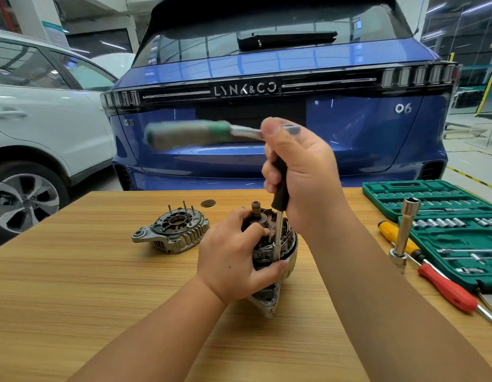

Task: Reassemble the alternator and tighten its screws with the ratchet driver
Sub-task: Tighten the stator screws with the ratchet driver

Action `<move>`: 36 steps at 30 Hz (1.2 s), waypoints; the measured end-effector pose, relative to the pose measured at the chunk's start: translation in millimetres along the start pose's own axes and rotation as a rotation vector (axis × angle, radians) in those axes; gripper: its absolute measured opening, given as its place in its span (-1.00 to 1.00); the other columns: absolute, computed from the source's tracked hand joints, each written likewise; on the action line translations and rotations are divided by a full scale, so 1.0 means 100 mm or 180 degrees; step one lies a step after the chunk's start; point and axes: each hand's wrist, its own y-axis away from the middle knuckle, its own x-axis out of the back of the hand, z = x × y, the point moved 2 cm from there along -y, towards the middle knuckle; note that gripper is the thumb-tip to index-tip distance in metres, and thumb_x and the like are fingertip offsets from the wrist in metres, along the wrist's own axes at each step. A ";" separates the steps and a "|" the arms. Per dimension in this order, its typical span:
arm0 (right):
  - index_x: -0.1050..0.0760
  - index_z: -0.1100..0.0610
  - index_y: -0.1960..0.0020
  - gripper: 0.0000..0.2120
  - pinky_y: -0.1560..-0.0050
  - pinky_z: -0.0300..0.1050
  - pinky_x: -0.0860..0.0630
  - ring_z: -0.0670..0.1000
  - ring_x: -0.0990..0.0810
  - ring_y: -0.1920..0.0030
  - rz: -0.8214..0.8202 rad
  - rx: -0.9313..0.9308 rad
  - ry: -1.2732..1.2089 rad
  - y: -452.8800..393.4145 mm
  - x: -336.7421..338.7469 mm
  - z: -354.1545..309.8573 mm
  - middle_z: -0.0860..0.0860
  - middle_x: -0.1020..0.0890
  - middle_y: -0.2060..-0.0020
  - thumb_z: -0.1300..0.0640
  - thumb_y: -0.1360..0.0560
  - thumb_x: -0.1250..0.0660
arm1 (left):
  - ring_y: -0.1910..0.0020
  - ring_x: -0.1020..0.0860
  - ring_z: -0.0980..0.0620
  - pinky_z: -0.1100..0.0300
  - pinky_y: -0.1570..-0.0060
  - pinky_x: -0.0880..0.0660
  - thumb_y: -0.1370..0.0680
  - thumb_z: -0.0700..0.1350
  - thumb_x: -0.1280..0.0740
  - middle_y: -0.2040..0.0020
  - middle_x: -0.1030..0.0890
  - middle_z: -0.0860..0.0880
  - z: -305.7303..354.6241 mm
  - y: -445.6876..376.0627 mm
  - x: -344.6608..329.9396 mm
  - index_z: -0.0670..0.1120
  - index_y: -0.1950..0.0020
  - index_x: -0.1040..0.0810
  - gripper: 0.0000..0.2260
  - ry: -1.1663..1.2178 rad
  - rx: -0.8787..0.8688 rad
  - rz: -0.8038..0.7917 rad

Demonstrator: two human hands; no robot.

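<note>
Tightening step under way: right hand [300,172] fingers curl round ratchet driver [279,216] standing on alternator [272,244] mid-table; left hand [233,257] grips the body (rear cover [173,230] lies apart). Next: likely seat that cover.

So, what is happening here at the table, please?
A person is reassembling an alternator on a wooden table. The left hand steadies it, while the right hand grips a ratchet driver standing upright on a screw; its green handle is blurred, probably swinging. The rear cover lies apart, not yet fitted. A socket set sits open on the right.
</note>
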 end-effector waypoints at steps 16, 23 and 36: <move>-0.48 -0.06 -0.24 -0.54 0.45 -0.24 -0.42 -0.08 -0.44 0.44 -0.0690 0.0808 0.0308 -0.01 -0.03 0.06 0.10 -0.50 0.19 0.46 -0.60 -0.23 | 0.13 -0.59 -0.11 0.12 0.21 -0.49 -0.40 0.37 -0.31 -0.14 -0.59 -0.13 0.00 0.00 0.01 -0.05 0.01 -0.65 -0.49 -0.0005 0.0011 0.0007; -0.46 0.05 -0.37 -0.36 0.38 -0.10 -0.28 0.04 -0.42 0.38 -0.1200 -0.0031 -0.1003 -0.03 0.04 0.06 0.13 -0.53 0.22 -0.12 -0.36 -0.48 | 0.15 -0.57 -0.08 0.15 0.23 -0.45 -0.39 0.37 -0.32 -0.13 -0.58 -0.09 -0.01 0.00 0.01 -0.04 0.02 -0.65 -0.50 0.0003 0.0026 0.0022; -0.52 0.05 -0.12 -0.84 0.34 -0.19 -0.32 -0.10 -0.39 0.42 -0.0472 -0.0534 -0.0545 -0.03 0.09 -0.03 -0.06 -0.46 0.36 0.15 -0.54 -0.37 | 0.12 -0.60 -0.09 0.11 0.23 -0.52 -0.40 0.38 -0.30 -0.12 -0.58 -0.11 -0.02 0.00 0.01 -0.05 -0.03 -0.68 -0.46 -0.0018 -0.0069 0.0114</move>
